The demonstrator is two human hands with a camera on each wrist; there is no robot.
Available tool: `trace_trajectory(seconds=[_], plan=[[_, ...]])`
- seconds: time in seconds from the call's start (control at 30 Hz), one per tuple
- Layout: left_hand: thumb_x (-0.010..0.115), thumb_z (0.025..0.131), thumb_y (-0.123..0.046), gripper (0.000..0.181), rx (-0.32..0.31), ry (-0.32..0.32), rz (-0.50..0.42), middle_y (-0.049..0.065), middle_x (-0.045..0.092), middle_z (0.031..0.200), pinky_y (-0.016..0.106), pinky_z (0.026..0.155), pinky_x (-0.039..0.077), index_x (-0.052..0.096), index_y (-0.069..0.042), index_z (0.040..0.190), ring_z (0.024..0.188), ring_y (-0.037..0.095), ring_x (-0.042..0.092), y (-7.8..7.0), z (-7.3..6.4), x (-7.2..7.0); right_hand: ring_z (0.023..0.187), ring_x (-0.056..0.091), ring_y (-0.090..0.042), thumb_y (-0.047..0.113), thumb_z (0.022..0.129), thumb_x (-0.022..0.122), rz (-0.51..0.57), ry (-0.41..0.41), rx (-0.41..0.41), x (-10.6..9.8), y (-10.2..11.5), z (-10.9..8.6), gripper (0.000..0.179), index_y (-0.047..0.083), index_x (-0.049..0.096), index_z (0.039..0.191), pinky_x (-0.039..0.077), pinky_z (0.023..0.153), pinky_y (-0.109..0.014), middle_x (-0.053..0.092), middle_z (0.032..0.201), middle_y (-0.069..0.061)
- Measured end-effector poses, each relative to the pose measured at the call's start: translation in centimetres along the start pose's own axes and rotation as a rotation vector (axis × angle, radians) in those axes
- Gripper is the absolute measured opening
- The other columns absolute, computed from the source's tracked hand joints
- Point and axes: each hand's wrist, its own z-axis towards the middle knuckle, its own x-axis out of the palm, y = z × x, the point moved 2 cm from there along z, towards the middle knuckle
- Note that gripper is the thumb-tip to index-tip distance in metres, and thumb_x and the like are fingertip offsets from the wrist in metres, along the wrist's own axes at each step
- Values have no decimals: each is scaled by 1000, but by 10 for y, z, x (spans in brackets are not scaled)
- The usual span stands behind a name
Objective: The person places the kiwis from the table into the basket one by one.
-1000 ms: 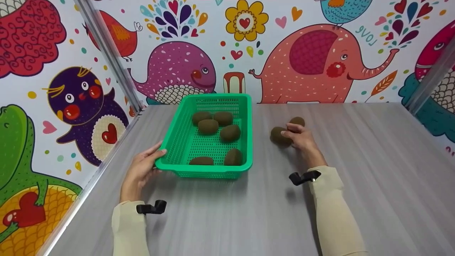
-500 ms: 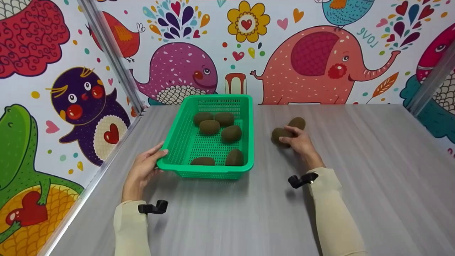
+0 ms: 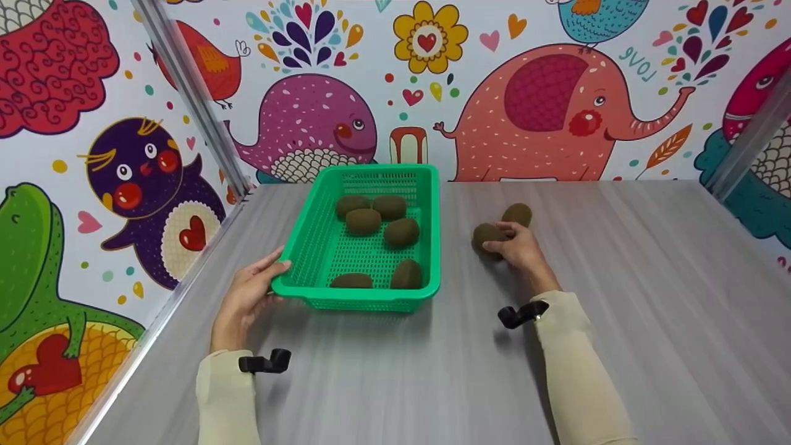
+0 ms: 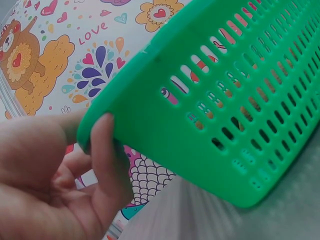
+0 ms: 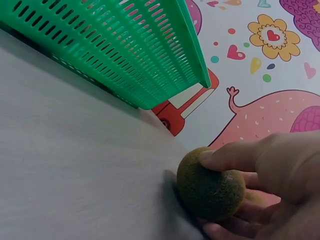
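A green plastic basket (image 3: 358,292) stands on the table with several brown kiwis (image 3: 363,221) lying in it. My left hand (image 3: 244,296) grips its near left corner; in the left wrist view the thumb and fingers pinch the basket's rim (image 4: 95,107). To the right of the basket, my right hand (image 3: 522,250) holds a kiwi (image 3: 486,240) between thumb and fingers. The right wrist view shows that kiwi (image 5: 205,190) low over or touching the tabletop; I cannot tell which. Another kiwi (image 3: 518,214) lies just behind the right hand's fingers.
The grey tabletop (image 3: 383,377) runs back to a wall (image 3: 420,111) printed with cartoon animals. A metal post (image 3: 198,105) rises at the back left corner, and another post (image 3: 748,142) at the right. Each sleeve carries a small black wrist camera (image 3: 266,361).
My right hand has shifted slightly towards me around the nearer kiwi, leaving more of the farther kiwi in sight. The left hand and the basket have stayed in place.
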Motion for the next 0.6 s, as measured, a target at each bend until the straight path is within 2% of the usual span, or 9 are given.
trace_trajectory(seconds=[0.23, 0.47, 0.6], plan=[[64, 99, -25, 59, 5, 6, -9, -7, 69, 86, 22, 59, 54, 42, -19, 154, 62, 4, 60, -1, 1, 0, 133, 47, -36, 21, 97, 63, -57, 27, 62, -1, 4, -4, 68, 0, 33, 154, 42, 111, -47, 41, 151, -26], [63, 100, -27, 59, -4, -3, 16, -9, 69, 85, 20, 58, 52, 42, -21, 154, 61, 3, 58, 1, 1, -1, 126, 55, -32, 21, 97, 61, 67, 33, 94, 0, 8, -4, 67, 0, 32, 154, 51, 104, -41, 42, 149, -24], [63, 100, -29, 59, -1, -7, 34, -10, 69, 87, 20, 58, 53, 41, -21, 154, 62, 3, 58, 2, 0, -1, 126, 56, -34, 23, 97, 60, 106, 41, 122, -1, 11, -4, 69, 1, 29, 155, 51, 102, -41, 42, 149, -23]])
